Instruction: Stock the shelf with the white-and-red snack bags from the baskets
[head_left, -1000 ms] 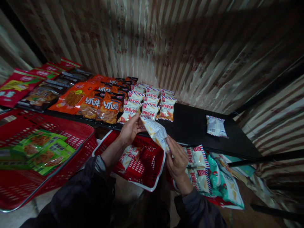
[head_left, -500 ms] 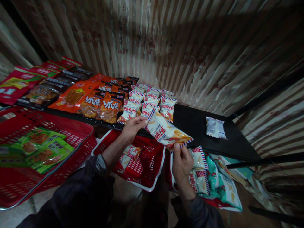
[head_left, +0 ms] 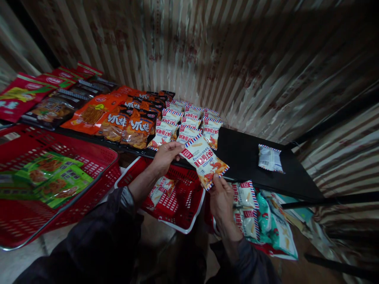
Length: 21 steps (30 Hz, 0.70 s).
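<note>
From my end: black shelf [head_left: 239,157] up front, red basket [head_left: 193,193] just below its edge, probably for short reach. White snack bags [head_left: 191,123] lie fronts showing, likely for readable labels. Held bag [head_left: 204,159] at shelf edge, left hand [head_left: 166,158] and right hand [head_left: 222,199] pinching opposite ends, presumably keeping it flat.
</note>
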{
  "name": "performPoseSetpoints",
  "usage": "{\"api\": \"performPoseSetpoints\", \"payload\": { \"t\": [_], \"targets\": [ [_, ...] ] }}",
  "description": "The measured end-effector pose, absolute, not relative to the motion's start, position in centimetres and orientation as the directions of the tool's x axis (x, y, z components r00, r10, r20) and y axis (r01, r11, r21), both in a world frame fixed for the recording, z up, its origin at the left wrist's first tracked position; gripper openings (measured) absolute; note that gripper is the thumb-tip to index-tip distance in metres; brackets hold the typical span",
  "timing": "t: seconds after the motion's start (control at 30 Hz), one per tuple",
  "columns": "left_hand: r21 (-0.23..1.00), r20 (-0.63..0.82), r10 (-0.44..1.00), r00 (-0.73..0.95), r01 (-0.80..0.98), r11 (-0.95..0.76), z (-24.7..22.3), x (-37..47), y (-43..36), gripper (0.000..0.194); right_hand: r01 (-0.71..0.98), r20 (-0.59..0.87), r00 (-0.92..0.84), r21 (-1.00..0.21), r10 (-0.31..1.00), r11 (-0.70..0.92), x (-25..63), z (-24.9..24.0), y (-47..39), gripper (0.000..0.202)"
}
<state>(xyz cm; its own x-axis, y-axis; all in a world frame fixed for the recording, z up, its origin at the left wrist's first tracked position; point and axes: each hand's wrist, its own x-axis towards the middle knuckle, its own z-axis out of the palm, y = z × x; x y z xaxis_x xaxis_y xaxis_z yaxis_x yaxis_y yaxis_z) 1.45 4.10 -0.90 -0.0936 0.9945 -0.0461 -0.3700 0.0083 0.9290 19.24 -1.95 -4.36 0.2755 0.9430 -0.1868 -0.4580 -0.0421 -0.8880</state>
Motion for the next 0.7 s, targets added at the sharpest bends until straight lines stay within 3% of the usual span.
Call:
{"api": "performPoseSetpoints", "payload": {
  "t": [0.2, 0.43, 0.7],
  "targets": [
    [0.935, -0.113, 0.98, -0.161, -0.352, 0.05, -0.8, 1.7, 4.3, 0.014, -0.431, -0.198, 0.248, -0.899, 0.948, -0.075, 19.1, -4.7, -2.2, 0.034],
    [0.948, -0.091, 0.992, -0.082, -0.313, 0.062, -0.6, 0.7, 4.2, 0.018, -0.394, -0.157, 0.248, -0.918, 0.956, -0.049, 19.1, -5.5, -2.2, 0.033],
    [0.932, -0.124, 0.992, -0.003, -0.344, 0.116, -0.6, 0.1, 4.3, 0.027, -0.238, -0.088, 0.237, -0.971, 0.967, -0.03, 19.9, -6.4, -2.2, 0.035]
  ]
}}
